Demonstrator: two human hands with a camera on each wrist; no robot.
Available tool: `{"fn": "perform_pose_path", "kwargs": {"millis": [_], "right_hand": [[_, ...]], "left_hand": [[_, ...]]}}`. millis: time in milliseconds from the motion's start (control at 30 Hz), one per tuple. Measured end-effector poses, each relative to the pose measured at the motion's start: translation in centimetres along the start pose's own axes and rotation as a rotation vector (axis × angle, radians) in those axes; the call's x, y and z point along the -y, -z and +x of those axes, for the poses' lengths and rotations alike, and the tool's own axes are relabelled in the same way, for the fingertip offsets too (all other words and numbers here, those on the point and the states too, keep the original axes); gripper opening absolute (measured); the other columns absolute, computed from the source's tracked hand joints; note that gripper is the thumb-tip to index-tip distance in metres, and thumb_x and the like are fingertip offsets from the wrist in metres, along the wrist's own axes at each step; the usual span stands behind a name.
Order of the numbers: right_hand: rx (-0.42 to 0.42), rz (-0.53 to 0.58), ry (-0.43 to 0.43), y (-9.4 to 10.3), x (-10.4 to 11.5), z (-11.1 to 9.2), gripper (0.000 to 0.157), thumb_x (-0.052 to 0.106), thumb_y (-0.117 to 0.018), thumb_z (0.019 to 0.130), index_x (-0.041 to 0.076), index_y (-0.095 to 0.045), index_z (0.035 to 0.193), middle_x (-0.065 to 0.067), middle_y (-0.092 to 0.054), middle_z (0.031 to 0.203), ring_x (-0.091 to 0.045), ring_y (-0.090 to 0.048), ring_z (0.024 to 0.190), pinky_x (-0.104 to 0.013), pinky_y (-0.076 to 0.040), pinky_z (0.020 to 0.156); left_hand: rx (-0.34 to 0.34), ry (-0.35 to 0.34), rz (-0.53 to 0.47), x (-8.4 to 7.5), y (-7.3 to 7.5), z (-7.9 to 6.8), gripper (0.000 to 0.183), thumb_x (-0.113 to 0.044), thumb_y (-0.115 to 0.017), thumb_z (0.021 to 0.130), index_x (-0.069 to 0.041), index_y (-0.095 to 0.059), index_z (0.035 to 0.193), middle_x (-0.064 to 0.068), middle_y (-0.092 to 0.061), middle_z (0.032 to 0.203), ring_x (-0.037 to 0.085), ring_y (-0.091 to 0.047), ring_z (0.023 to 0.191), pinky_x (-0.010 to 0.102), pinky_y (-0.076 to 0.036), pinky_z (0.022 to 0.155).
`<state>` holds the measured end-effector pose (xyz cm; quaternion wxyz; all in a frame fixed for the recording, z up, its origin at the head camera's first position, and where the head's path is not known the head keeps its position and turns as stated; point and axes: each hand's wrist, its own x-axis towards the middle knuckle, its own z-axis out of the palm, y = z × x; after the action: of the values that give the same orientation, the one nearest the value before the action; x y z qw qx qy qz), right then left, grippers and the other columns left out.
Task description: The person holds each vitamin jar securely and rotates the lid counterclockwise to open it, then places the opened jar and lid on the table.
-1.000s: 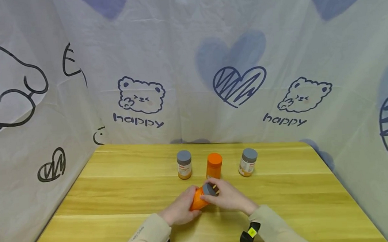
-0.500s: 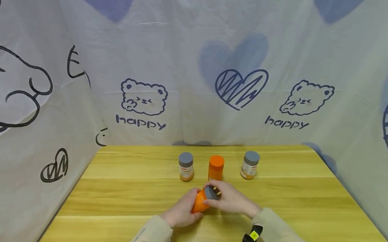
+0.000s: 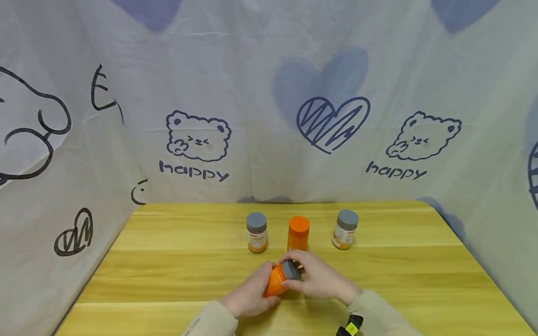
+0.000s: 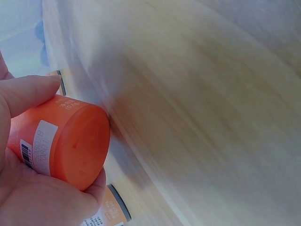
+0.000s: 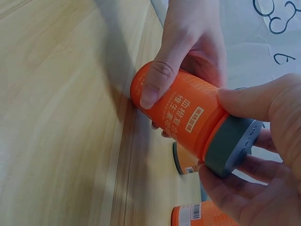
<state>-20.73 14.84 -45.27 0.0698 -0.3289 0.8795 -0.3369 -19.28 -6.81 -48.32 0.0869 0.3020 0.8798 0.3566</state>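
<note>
An orange vitamin bottle [image 3: 275, 283] with a grey cap [image 3: 291, 270] is held tilted above the table, its cap end toward the right. My left hand [image 3: 252, 293] grips the body, thumb along one side; the left wrist view shows the bottle's bare orange base [image 4: 84, 146]. At the other end, my right hand [image 3: 319, 278] holds the grey cap between thumb and fingers. In the right wrist view the right thumb [image 5: 251, 100] lies by the neck, and fingers curl under the cap. The cap sits on the bottle.
Behind the hands stand an orange bottle with an orange cap [image 3: 298, 232] and, either side of it, two grey-capped bottles with white labels, the left bottle [image 3: 257, 235] and the right bottle [image 3: 344, 231]. A printed cloth [image 3: 268, 153] hangs around the wooden table [image 3: 164, 265].
Both hands stay on the bottle in nearly the same place. My right fingers have shifted slightly at the cap. The head view has moved a little.
</note>
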Motion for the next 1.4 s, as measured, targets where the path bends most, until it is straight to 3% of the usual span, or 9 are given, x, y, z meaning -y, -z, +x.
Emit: {"fn": "perform_pose_path", "kwargs": {"millis": [367,933,1400], "right_hand": [[-0.030,0.003,0.032,-0.1,-0.1,-0.1,0.039,0.028,-0.074,0.092,0.015,-0.061,0.128,0.001,-0.065,0.119,-0.017,-0.064,0.109,-0.034,-0.054,0.095],[-0.088,0.010,0.090,-0.6,-0.1,0.0,0.033,0.018,-0.077,0.089,0.017,-0.065,0.120,0.003,-0.067,0.116,-0.012,-0.063,0.108,-0.033,-0.053,0.097],[-0.150,0.055,0.168,-1.1,-0.2,0.1,0.025,0.017,-0.078,0.088,0.018,-0.069,0.111,0.004,-0.069,0.116,-0.010,-0.063,0.108,-0.030,-0.051,0.098]], "left_hand": [[-0.004,-0.011,-0.009,-0.3,0.2,-0.2,0.054,-0.008,-0.076,0.084,-0.002,-0.045,0.129,0.008,-0.055,0.115,0.017,-0.055,0.100,0.032,-0.047,0.088],[0.009,0.015,-0.009,0.0,0.0,-0.1,0.055,-0.009,-0.075,0.086,-0.003,-0.044,0.130,0.007,-0.055,0.115,0.017,-0.055,0.102,0.034,-0.047,0.090],[-0.007,-0.024,-0.009,0.3,-0.1,-0.1,0.055,-0.009,-0.075,0.086,-0.003,-0.043,0.130,0.009,-0.055,0.120,0.020,-0.056,0.108,0.035,-0.047,0.094]]}}
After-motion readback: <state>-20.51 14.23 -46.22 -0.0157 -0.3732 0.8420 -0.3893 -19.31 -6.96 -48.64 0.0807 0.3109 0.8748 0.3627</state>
